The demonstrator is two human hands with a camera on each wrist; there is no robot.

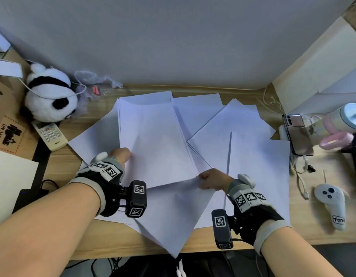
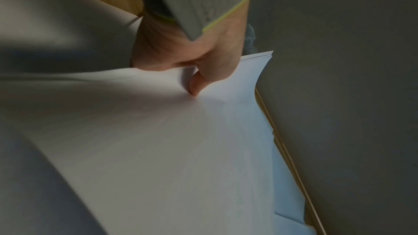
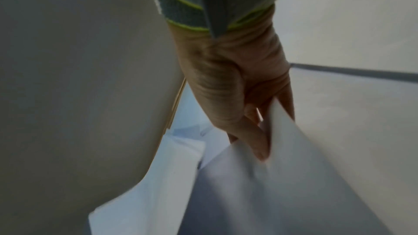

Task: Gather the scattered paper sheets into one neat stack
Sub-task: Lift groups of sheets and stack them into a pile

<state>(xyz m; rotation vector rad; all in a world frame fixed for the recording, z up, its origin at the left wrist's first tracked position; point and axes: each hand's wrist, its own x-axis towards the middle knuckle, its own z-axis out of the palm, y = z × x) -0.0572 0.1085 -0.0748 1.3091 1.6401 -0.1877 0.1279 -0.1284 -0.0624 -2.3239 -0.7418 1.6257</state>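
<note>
White paper sheets lie spread over the wooden desk (image 1: 105,242). My left hand (image 1: 121,154) grips the left edge of a partly gathered stack (image 1: 153,140), thumb on top (image 2: 194,85), fingers under the stack (image 2: 158,131). My right hand (image 1: 210,181) pinches the corner of a single sheet (image 1: 177,212) that hangs over the desk's front edge; in the right wrist view the right hand (image 3: 255,131) holds that sheet (image 3: 294,176) lifted and curved. More loose sheets (image 1: 233,128) fan out to the right and behind.
A panda plush (image 1: 49,94) and a remote control (image 1: 50,134) sit at the left, by a cardboard box (image 1: 5,108). At the right lie a phone (image 1: 297,132), a pink-and-white bottle (image 1: 340,122), cables and a white controller (image 1: 332,204). A grey wall stands behind.
</note>
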